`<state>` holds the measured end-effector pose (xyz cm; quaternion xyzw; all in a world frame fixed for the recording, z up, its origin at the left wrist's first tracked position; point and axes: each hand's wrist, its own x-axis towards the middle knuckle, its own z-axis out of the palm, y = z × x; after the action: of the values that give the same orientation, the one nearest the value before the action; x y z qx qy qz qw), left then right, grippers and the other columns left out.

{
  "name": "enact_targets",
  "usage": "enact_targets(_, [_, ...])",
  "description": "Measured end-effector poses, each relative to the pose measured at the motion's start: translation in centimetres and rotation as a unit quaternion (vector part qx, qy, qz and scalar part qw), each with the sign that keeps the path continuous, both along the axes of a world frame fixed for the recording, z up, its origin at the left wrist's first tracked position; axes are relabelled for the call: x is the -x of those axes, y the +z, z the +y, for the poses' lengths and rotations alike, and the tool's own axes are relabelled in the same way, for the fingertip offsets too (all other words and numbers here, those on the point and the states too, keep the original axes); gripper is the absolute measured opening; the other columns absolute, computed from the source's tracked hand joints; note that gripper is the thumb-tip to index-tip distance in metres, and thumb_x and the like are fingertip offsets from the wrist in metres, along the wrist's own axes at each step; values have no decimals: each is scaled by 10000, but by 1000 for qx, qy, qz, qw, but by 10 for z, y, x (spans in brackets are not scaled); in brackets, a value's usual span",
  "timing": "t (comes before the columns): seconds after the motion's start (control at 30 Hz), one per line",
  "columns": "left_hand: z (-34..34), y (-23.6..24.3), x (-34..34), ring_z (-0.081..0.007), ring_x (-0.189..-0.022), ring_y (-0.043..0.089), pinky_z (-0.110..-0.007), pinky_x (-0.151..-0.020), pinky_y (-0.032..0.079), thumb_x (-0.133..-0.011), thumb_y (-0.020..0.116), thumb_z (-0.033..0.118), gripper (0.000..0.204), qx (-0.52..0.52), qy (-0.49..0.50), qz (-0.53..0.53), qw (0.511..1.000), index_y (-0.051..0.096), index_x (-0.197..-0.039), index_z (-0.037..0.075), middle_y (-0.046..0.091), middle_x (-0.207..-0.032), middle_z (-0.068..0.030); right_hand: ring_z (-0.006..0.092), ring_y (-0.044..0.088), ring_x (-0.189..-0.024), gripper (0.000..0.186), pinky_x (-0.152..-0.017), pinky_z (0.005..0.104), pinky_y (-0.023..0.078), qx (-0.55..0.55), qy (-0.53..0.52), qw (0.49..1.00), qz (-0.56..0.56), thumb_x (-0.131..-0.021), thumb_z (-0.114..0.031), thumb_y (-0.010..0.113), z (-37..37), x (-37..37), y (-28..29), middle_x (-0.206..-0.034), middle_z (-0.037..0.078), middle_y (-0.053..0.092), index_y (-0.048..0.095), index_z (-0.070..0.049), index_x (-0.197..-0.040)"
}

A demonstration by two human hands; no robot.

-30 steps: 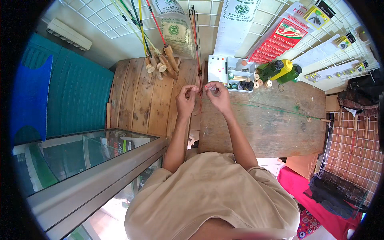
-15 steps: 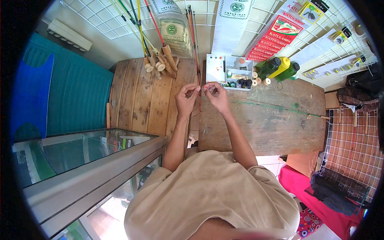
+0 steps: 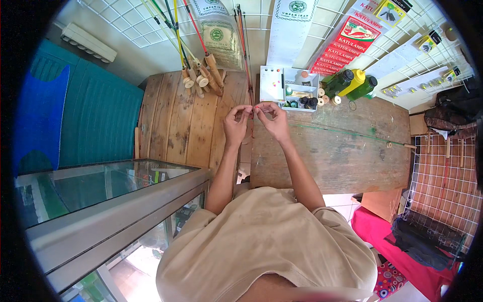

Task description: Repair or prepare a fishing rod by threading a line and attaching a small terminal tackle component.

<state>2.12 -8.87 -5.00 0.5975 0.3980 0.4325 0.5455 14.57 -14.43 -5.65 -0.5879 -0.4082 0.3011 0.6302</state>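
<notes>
My left hand (image 3: 237, 122) and my right hand (image 3: 270, 121) are pinched with their fingertips almost touching, in front of thin dark-red rods (image 3: 245, 60) that stand upright. A tiny red speck shows at my right fingertips; what the left fingers hold is too small to make out. Just beyond my right hand, a white compartment box (image 3: 271, 82) holds small jars and coloured beads on the wooden tabletop (image 3: 332, 161). Wooden spools (image 3: 336, 100) and green and yellow squeeze bottles (image 3: 356, 80) stand beside it. A thin green rod (image 3: 372, 137) lies across the table to the right.
Cork-handled rods (image 3: 203, 78) lean at the back of a plank surface (image 3: 177, 131) on the left. A glass display case (image 3: 115, 216) borders my left arm. A wall grid (image 3: 126, 25) holds hanging packets (image 3: 347, 43). A black bag (image 3: 448, 113) sits at the right.
My two hands have drawn closer, so their pinched fingertips now nearly meet. The table and box appear slightly higher in the view.
</notes>
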Motion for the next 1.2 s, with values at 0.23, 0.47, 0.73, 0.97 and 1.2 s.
enact_targets(0.23, [-3,4,0,-110,-849,627,-246,-774,476,-889,667,154,165,-2,8,-12,1000,683,-947,0,694,-899,-54,87,626,-802,150,-764,244,496,-25,11,999,24,-859,-84,675,-2,1,2,-873,46,697,680,14,-972])
enact_targets(0.47, [-4,0,-3,-90,-850,602,-229,-767,463,-892,675,248,248,-6,28,-26,999,682,-964,11,685,-907,-38,110,632,-826,152,-782,254,496,-33,6,999,33,-852,-84,686,0,2,1,-913,73,699,698,6,-974])
enact_targets(0.73, [-6,0,-1,-169,-915,591,-298,-854,430,-869,690,246,207,-35,55,21,998,714,-914,45,684,-902,-56,127,633,-851,149,-782,265,495,-53,9,998,20,-842,-67,689,-1,3,5,-925,94,692,702,1,-974])
enact_targets(0.97, [-5,-2,-1,-176,-929,582,-304,-860,426,-868,690,251,208,-17,45,-2,999,717,-914,50,678,-914,-60,178,640,-876,138,-809,291,486,-48,8,999,-14,-835,-62,688,-1,2,10,-926,109,695,706,3,-956])
enact_targets(1.2, [-3,-9,-1,-182,-961,576,-307,-871,426,-867,690,224,184,-15,42,-30,999,715,-911,47,666,-936,-66,130,614,-865,136,-782,248,476,-51,6,997,-53,-848,-21,674,-1,3,18,-920,82,679,714,-2,-977])
